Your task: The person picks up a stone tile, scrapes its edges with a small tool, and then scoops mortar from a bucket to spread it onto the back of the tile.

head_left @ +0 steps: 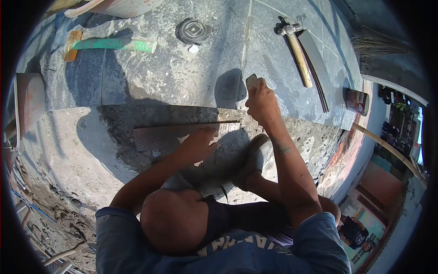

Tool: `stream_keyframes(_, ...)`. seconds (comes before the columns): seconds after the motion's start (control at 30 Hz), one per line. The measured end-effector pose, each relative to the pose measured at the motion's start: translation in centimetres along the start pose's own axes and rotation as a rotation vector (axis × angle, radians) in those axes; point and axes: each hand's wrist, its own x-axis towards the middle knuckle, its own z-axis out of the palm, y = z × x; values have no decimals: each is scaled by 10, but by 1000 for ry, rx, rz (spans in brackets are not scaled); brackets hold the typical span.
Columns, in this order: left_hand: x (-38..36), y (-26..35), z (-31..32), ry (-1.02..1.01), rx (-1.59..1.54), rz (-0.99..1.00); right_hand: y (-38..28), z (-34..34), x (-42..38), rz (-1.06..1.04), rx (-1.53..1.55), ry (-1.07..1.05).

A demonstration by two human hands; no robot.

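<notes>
My right hand [263,104] is closed around a small flat grey-brown block [251,81], raised over the edge of the grey tiles. What kind of tool the block is, I cannot make out. My left hand [197,143] lies over a narrow piece of tile [155,138] in front of my feet, its fingers apart. That piece shows a reddish, ridged face and a dark straight upper edge. Part of it is hidden beneath my left hand and forearm.
A ball-peen hammer [299,57] lies beside dark tile strips [317,68]. At the upper left is a green-handled mallet [114,44], near a round drain cover [195,32]. A can [357,101] stands at right; another person [353,232] is in the background.
</notes>
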Motion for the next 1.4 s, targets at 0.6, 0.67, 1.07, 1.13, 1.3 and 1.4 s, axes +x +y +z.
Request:
stream_keyframes(0.6, -34, -24, -22, 242, 45, 45, 32, 25, -39, -356, -278, -107)
stream_keyframes(0.67, -30, -13, -30, 299, 196, 143, 16, 31, -16, -164, -164, -5)
stream_keyframes(1.07, 23, 4, -62, 582, 730, 81, 75, 0, -56, -9, -117, 50)
stream_keyframes(1.13, 20, 6, -16, 127, 751, 536, 91, -5, -22, -90, -320, 337)
stream_keyframes(1.3, -5, 27, -14, 278, 530, 601, 143, -3, 18, -54, -313, 474)
stream_keyframes(1.4, -2, -2, -87, 716, 721, 47, 163, 3, 25, 30, -362, 447)
